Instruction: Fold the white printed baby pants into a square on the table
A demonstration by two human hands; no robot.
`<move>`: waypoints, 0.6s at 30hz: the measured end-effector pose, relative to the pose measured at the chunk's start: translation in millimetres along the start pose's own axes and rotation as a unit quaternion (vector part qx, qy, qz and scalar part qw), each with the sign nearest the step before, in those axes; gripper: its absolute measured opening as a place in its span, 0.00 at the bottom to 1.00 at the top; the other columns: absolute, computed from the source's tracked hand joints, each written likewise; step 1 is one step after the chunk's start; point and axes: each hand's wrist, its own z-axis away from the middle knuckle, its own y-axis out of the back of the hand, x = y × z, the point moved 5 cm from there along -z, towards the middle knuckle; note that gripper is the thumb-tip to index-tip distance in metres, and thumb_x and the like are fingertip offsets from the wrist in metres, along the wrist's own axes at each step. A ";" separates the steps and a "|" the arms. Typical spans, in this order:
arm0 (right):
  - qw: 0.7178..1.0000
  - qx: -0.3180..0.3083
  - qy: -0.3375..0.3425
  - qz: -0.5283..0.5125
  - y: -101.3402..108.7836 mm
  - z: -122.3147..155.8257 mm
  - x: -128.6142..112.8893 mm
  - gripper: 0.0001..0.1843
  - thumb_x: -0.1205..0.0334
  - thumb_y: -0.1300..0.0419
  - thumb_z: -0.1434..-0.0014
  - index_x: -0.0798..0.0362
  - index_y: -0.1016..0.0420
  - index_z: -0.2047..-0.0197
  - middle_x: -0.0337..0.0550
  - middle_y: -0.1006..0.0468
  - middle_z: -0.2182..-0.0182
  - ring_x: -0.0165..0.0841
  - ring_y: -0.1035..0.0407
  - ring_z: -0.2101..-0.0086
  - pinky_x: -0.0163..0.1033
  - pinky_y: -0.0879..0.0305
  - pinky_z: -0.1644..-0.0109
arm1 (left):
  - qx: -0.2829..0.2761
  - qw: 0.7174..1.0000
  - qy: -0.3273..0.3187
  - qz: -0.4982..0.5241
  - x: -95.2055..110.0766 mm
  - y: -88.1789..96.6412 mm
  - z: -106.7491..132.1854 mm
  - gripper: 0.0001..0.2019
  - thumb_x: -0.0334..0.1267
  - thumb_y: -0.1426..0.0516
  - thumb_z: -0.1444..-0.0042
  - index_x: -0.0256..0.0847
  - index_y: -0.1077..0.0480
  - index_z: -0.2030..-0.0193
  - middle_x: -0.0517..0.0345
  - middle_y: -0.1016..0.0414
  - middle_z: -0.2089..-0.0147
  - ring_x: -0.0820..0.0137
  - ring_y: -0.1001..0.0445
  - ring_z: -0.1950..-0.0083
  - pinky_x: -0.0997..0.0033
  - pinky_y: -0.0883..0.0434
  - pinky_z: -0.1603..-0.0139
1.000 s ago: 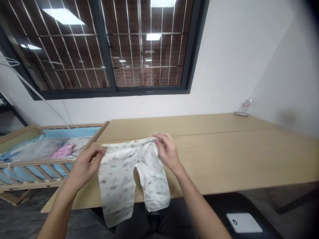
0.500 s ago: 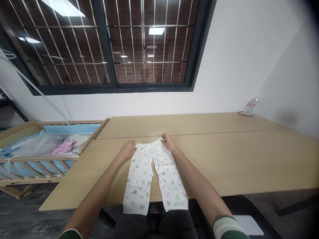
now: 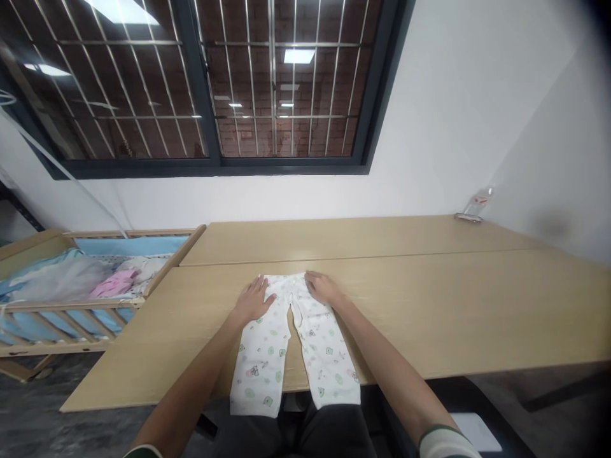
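A pair of small white baby trousers (image 3: 286, 343) with a green and pink print lies flat on the wooden table (image 3: 429, 299), waistband away from me, leg ends hanging over the near edge. My left hand (image 3: 254, 300) rests flat on the left side of the waistband, fingers stretched out. My right hand (image 3: 321, 287) lies flat on the right side of the waistband, fingers open too.
A wooden cot (image 3: 71, 280) with blue lining, pink cloth (image 3: 112, 284) and white cloth stands to the left of the table. A small clear bottle (image 3: 475, 205) lies at the table's far right corner. A white device (image 3: 472, 425) sits low at the right, below the table.
A second ago both hands held the trousers up by the waistband. The trousers now lie on the table, and my hands have flattened onto the waist and drawn slightly toward me.
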 end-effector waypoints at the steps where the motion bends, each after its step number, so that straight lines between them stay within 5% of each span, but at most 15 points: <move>1: 1.000 -0.002 0.005 0.003 -1.3 -0.7 0.9 0.16 0.67 0.51 0.30 0.55 0.23 0.50 0.54 0.23 0.45 0.38 0.30 0.44 0.40 0.39 0.39 | -0.003 1.000 0.003 -0.004 -2.2 -0.9 -2.3 0.39 0.59 0.62 0.31 0.29 0.50 0.26 0.36 0.54 0.22 0.52 0.57 0.21 0.52 0.52 0.26; 10: 1.000 -0.020 -0.006 -0.003 -15.0 -38.2 22.6 0.21 0.63 0.54 0.29 0.53 0.27 0.39 0.51 0.31 0.34 0.41 0.43 0.32 0.49 0.48 0.29 | -0.021 0.999 0.040 -0.029 -23.5 5.6 -35.8 0.39 0.61 0.65 0.32 0.33 0.53 0.24 0.39 0.58 0.21 0.54 0.58 0.21 0.52 0.54 0.25; 18: 0.991 -0.001 -0.088 -0.099 -11.5 -57.3 35.7 0.17 0.65 0.44 0.34 0.50 0.22 0.45 0.48 0.26 0.38 0.41 0.36 0.36 0.45 0.43 0.32 | -0.036 0.998 0.037 -0.022 -9.6 41.1 -43.4 0.35 0.54 0.60 0.30 0.28 0.50 0.26 0.33 0.52 0.23 0.51 0.53 0.22 0.52 0.51 0.27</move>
